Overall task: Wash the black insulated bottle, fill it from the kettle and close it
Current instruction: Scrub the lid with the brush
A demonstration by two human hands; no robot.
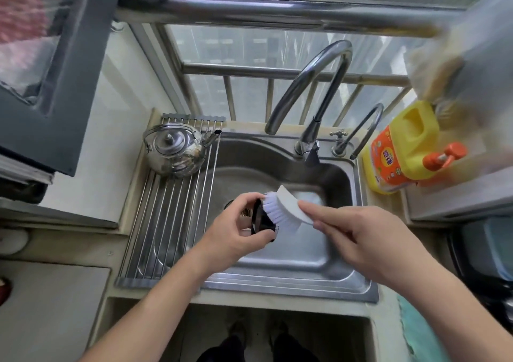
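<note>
Over the steel sink (327, 261), my left hand (238, 228) grips a small black part (262, 221), which looks like the bottle's lid; my fingers hide most of it. My right hand (358, 236) holds a white scrubbing brush (286, 206) by its back, with the white bristles pressed against the black part. The steel kettle (175, 150) stands on the drying rack at the sink's back left, spout pointing right. The bottle's body is not in view.
A roll-up wire drying rack (163, 223) covers the sink's left side. The curved tap (311, 89) arches over the basin, with a smaller tap (361, 131) beside it. A yellow detergent jug (402, 150) stands at the right. A window railing runs behind.
</note>
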